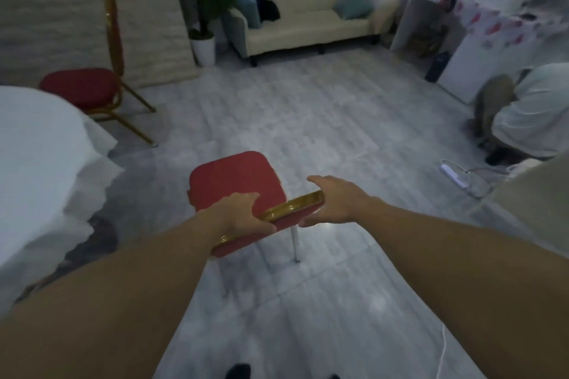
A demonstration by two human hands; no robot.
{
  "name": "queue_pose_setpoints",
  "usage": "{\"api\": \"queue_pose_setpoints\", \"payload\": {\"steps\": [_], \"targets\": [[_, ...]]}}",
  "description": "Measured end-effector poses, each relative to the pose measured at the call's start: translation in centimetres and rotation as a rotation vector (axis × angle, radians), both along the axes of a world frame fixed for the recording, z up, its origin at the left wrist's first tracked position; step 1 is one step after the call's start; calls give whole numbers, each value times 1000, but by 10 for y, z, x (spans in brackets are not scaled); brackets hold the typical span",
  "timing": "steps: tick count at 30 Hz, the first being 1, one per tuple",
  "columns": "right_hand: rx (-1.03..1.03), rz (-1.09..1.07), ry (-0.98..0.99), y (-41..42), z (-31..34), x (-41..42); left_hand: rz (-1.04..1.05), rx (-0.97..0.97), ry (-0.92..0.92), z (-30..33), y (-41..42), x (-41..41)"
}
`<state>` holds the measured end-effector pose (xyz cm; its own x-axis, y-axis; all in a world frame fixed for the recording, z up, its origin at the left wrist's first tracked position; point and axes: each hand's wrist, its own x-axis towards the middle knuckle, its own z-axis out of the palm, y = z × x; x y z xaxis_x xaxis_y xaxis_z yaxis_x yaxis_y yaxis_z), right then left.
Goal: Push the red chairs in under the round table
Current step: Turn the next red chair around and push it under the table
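A red-cushioned chair with a gold frame stands in front of me on the floor, apart from the table. My left hand grips the gold top rail of its backrest. My right hand wraps the rail's right end. The round table, draped in white cloth, fills the left edge. A second red chair with a tall gold back stands behind the table at the far left, its seat facing the table.
A cream sofa lines the back wall, with a potted plant to its left. A crouching person in white is at the right. A white power strip and cables lie on the floor nearby. Grey floor stretches between.
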<state>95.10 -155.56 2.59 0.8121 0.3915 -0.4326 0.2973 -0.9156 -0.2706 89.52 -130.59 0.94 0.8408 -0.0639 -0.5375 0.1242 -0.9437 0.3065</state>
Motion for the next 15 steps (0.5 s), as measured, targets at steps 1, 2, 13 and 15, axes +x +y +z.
{"api": "queue_pose_setpoints", "payload": {"steps": [1, 2, 13, 15], "targets": [[10, 34, -1, 0, -6, 7, 22, 14, 6, -3, -2, -3], [19, 71, -1, 0, -10, 13, 40, 29, 12, -8, -3, -4], [2, 437, 30, 20, -64, 57, 184, -49, 33, -49, -14, -7], [21, 462, -1, 23, -67, 62, 176, -72, 88, -46, -11, -5]]}}
